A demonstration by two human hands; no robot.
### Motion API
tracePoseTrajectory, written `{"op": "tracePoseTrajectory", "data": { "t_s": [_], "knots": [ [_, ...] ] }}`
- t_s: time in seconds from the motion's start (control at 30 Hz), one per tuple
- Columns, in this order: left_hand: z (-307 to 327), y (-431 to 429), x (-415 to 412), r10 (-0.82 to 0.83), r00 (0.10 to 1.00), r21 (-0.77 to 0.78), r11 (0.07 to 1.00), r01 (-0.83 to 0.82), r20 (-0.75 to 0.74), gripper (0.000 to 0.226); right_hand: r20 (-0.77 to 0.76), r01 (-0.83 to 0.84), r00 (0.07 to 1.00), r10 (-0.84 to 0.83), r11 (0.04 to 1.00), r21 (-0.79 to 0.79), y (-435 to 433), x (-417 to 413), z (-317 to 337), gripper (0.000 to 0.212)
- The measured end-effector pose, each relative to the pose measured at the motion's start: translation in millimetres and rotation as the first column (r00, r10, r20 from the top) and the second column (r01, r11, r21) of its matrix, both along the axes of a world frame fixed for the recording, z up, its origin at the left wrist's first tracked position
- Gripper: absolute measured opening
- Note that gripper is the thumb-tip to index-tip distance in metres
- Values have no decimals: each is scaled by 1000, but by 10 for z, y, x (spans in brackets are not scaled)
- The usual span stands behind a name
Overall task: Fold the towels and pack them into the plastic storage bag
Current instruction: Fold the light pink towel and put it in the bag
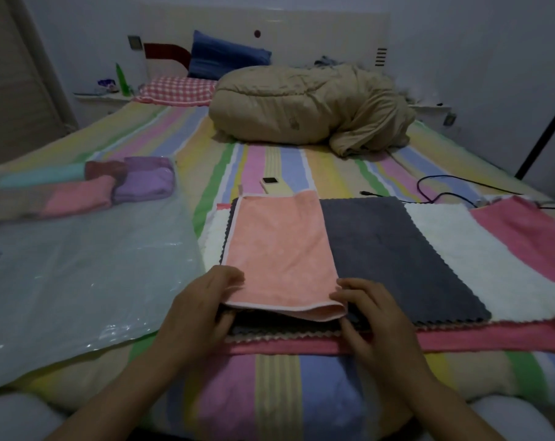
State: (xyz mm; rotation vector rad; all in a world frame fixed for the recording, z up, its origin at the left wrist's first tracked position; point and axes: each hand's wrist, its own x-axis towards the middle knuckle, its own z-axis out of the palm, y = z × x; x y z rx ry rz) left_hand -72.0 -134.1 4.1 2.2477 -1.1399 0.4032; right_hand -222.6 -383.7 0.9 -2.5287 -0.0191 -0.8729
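- Peach towel [279,249] is lying folded on a stack of spread towels at the bed's near edge, with its near hem raised off the stack.
- Left hand [203,303] is pinching the near left corner; right hand [368,316] is gripping the near right corner, its fingertips hiding under the fold.
- Grey towel [397,249], white towel [467,249] and pink towel [524,237] are lying beneath, each partly covered.
- Plastic storage bag [79,275] is lying flat to the left, cut off by the frame; folded towels [145,183] are sitting at its far end, hazy behind the film.
- Striped sheet [269,393] is covering the bed; beyond, a beige duvet [301,106] is bunching up near 2 pillows [225,58] in the dim room.
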Motion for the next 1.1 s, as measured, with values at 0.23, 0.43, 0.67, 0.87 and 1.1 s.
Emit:
{"op": "tracePoseTrajectory", "data": {
  "t_s": [0.23,0.43,0.67,0.87,1.1],
  "knots": [
    [70,88,184,-95,977,-71,994,82,-193,30,-1,-21,1000,21,982,187,-69,192,100,34],
    [251,2,258,-96,979,-12,995,95,-181,53,-84,20,996,13,925,379,-57,448,256,20],
    [285,-222,518,-91,953,-222,975,26,-288,18,-50,56,998,-36,880,472,-117,866,397,14],
    [359,-706,1135,-42,892,-446,876,-183,-450,28,-120,200,979,-163,872,446,-306,1505,600,19],
    [219,-1236,1962,247,891,-174,927,-332,-381,31,-359,420,880,-311,863,282,-737,2377,492,25]
  ]
}}
